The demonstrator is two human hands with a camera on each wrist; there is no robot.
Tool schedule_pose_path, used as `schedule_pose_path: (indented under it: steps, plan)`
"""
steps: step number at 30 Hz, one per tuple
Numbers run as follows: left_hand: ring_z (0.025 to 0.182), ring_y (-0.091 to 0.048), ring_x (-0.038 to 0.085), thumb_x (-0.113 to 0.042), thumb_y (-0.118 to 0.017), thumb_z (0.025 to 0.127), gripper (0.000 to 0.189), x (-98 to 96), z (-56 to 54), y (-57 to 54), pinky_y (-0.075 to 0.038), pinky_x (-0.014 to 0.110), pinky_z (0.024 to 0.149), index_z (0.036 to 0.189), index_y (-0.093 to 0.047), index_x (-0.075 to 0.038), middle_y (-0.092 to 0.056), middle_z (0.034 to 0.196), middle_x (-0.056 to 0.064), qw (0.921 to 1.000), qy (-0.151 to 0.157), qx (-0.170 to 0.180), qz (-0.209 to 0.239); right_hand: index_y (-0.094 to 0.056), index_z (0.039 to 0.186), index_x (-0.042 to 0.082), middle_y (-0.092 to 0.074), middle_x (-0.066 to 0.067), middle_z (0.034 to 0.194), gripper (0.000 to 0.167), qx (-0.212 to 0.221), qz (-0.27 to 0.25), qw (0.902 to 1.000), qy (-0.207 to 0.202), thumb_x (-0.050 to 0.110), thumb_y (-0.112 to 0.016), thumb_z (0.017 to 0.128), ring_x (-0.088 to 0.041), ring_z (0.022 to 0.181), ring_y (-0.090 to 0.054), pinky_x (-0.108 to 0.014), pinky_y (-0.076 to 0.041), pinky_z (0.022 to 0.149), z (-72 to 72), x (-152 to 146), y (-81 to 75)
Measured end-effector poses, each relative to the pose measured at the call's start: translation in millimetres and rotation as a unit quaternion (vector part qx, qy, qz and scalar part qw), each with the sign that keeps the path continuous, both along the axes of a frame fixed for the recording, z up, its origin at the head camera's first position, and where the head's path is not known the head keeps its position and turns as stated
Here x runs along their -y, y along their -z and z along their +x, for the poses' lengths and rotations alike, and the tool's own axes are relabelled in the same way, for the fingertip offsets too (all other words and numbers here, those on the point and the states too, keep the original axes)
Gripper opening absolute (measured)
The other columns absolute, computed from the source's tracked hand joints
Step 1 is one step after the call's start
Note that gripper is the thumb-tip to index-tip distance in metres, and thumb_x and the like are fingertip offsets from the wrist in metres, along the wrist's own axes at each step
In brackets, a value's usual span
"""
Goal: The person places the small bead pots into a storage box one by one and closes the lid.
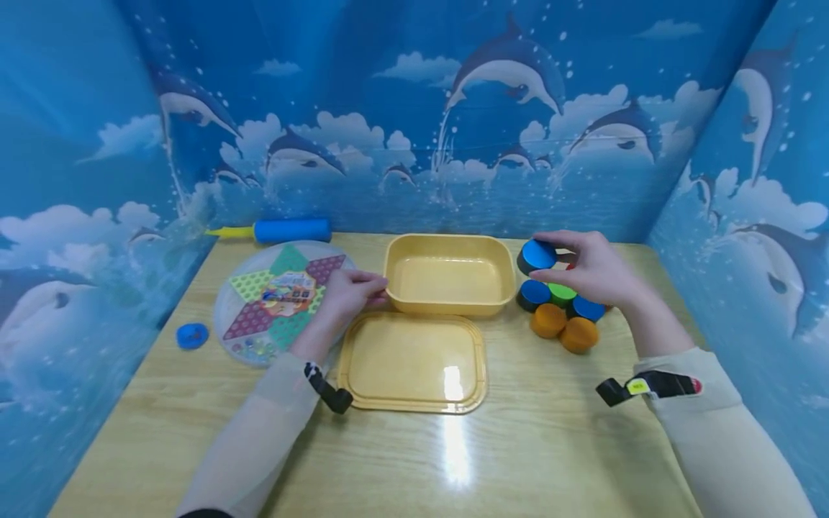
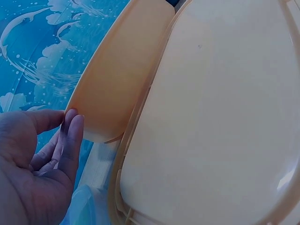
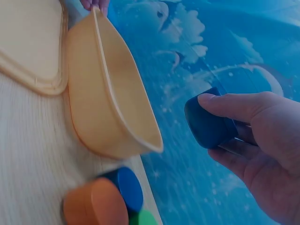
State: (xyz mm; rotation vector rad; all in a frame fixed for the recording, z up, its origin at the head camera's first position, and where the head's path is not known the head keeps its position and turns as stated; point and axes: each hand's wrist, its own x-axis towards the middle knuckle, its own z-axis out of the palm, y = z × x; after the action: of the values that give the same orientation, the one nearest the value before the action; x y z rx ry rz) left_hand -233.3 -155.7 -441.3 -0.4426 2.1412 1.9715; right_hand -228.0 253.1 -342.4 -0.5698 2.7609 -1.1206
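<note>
A cream-yellow plastic box (image 1: 450,306) stands upright with its inside bare. My left hand (image 1: 350,291) pinches the rim at its left end between thumb and fingers, as the left wrist view also shows. To the box's right, my right hand (image 1: 592,270) holds a short blue cylinder (image 3: 208,119) between thumb and fingers, raised off the table. Below it stand several similar cylinders: a blue one (image 1: 534,296), a green one (image 1: 561,295), another blue one (image 1: 586,309) and two orange ones (image 1: 547,321). Something red is partly hidden behind the right hand.
A matching yellow lid (image 1: 411,363) lies flat in front of the box. At the left are a round clear case (image 1: 242,288) with a patterned star, a blue pump (image 1: 291,230) with a yellow nozzle, and a small blue roll (image 1: 192,335). Dolphin-print cloth (image 1: 414,108) encloses the table's back and sides.
</note>
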Motion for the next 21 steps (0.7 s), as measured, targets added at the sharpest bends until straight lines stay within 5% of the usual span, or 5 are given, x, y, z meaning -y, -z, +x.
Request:
schedule_pose_path:
  steps: [9,21]
  plan:
    - [0.076,-0.076,0.019,-0.003,-0.075,0.099,0.023,1.7,-1.1,0.8,-0.066,0.038,0.085,0.118,-0.072,0.010,-0.073,0.095,0.020,0.9999,-0.005,0.001,0.009,-0.056,0.150,0.000,-0.054,-0.018,0.152,0.065,0.026,-0.042,0.9976,-0.049,0.015,-0.085,0.094,-0.037,0.137,-0.053,-0.056,-0.052,0.111,-29.8,46.8,7.9]
    - [0.078,-0.076,0.020,-0.004,-0.076,0.099,0.023,0.7,-2.6,3.3,-0.066,0.035,0.083,0.117,-0.072,0.008,-0.073,0.099,0.020,0.9998,-0.009,0.005,0.018,-0.060,0.148,0.002,-0.062,-0.016,0.142,0.065,0.036,-0.051,0.9944,-0.085,0.019,-0.088,0.091,-0.035,0.131,-0.059,-0.052,-0.057,0.102,-60.0,94.3,18.8]
